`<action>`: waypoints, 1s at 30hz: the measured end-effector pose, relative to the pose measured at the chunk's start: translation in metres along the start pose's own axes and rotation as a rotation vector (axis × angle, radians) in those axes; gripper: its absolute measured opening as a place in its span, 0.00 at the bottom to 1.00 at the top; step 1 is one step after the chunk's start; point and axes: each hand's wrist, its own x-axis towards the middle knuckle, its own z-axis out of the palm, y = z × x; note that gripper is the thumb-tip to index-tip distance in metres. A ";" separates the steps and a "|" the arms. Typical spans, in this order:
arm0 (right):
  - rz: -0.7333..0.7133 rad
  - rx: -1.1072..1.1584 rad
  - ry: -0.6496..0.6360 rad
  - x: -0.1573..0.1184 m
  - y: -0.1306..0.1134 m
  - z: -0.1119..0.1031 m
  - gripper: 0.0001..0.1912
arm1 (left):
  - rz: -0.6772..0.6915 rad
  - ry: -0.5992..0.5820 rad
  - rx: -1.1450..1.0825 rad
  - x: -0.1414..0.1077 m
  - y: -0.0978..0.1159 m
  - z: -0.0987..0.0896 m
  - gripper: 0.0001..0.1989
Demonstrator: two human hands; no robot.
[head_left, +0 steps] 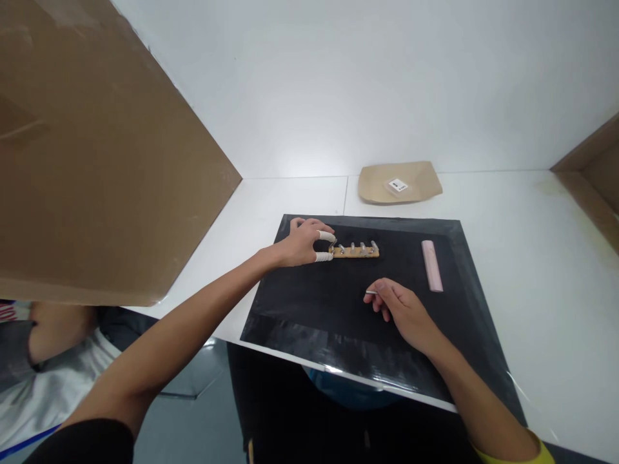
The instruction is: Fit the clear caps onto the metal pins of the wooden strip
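Observation:
My left hand (307, 242), with white covers on its thumb and index finger, is at the left end of a narrow wooden strip (355, 253). Thumb and index finger close around that end, by the leftmost of several small shiny pieces (353, 247) standing in a row along the strip. Whether they grip the strip or only that piece is hard to see. Lower and to the right, my right hand (399, 306) pinches a short, thin, silvery rod-like piece (371, 292) pointing left. It hovers over or rests on the black mat (309, 303), apart from the strip.
A pale pink bar (432, 265) lies on the mat's right side. Behind the mat, a brown paper piece (372, 183) carries a small labelled packet (397, 185). A cardboard panel (106, 161) stands at the left; another person's arm (60, 332) shows beyond it.

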 end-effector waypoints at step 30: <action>-0.001 -0.014 0.001 0.000 -0.001 -0.001 0.34 | 0.050 0.166 0.003 -0.006 0.002 0.015 0.05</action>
